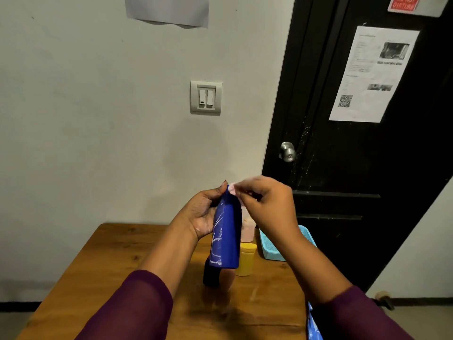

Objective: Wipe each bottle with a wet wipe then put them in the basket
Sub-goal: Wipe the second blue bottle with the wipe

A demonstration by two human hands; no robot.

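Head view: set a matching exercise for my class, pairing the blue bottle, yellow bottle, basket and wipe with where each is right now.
Things:
1. blue bottle
2. yellow bottle
3. basket
4. wipe

Places:
A. pinched by the right hand
B. stands on the table, left of the basket
C. held up by the left hand
D. sits at the table's right edge

Pairs: 1-C, 2-B, 3-D, 4-A

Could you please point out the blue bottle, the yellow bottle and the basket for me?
blue bottle [226, 231]: head view, middle of its body.
yellow bottle [245, 262]: head view, its body below the cap.
basket [269, 249]: head view, its left wall.
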